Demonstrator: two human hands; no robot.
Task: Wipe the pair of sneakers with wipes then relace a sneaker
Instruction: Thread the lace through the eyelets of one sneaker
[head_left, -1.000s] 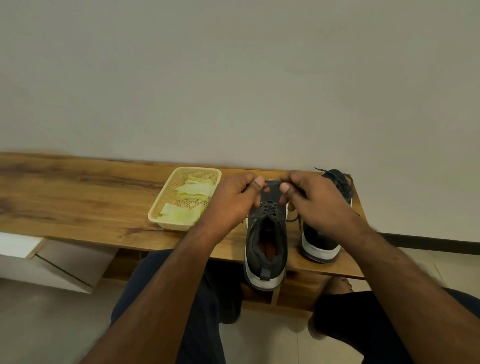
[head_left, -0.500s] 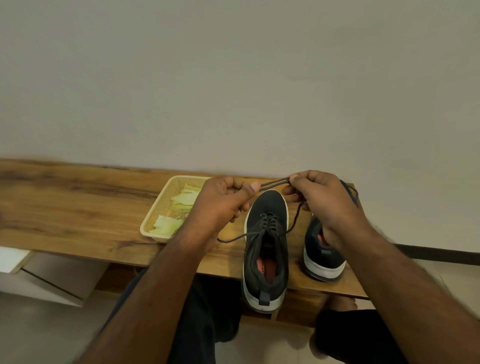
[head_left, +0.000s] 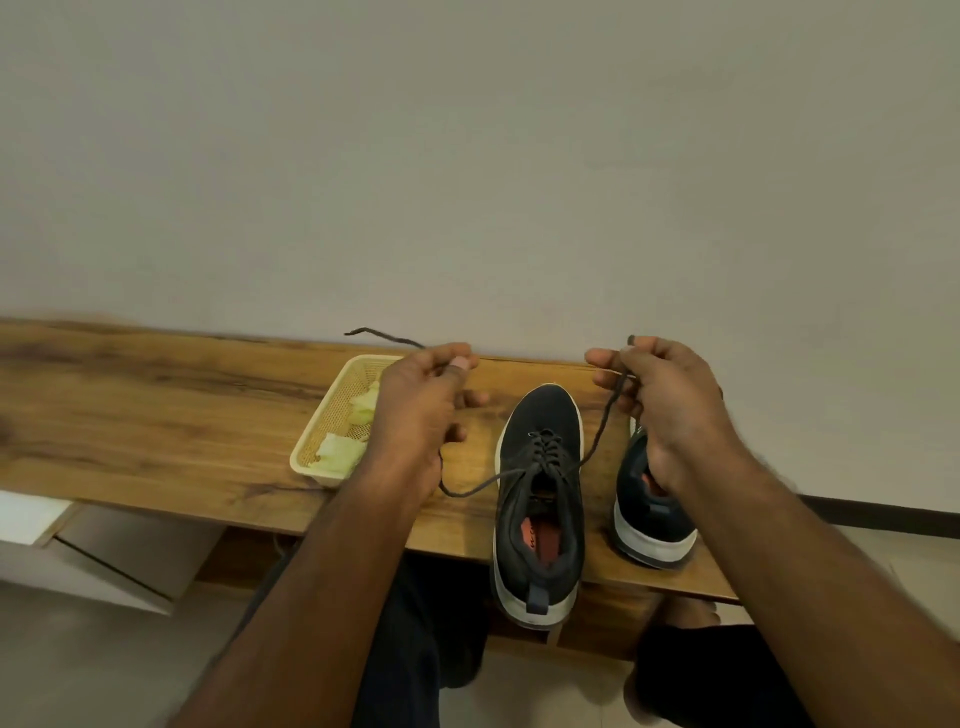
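A dark sneaker (head_left: 540, 499) with a white sole stands on the wooden bench (head_left: 156, 415), toe toward the wall, its heel over the front edge. Its dark lace (head_left: 597, 441) runs out both sides from the upper eyelets. My left hand (head_left: 421, 415) pinches the left end of the lace, whose tip sticks out to the left above the basket. My right hand (head_left: 670, 405) grips the right end, pulled up and to the right. The second sneaker (head_left: 649, 519) stands to the right, partly behind my right wrist.
A cream plastic basket (head_left: 317, 447) holding pale green wipes (head_left: 337, 452) sits left of the sneakers. The plain wall runs close behind the bench. My knees are under the bench's front edge, and a white drawer unit (head_left: 62, 540) is at lower left.
My hands have drawn apart, the left going left and the right going right, pulling the lace ends out from the sneaker. The view has dropped slightly closer.
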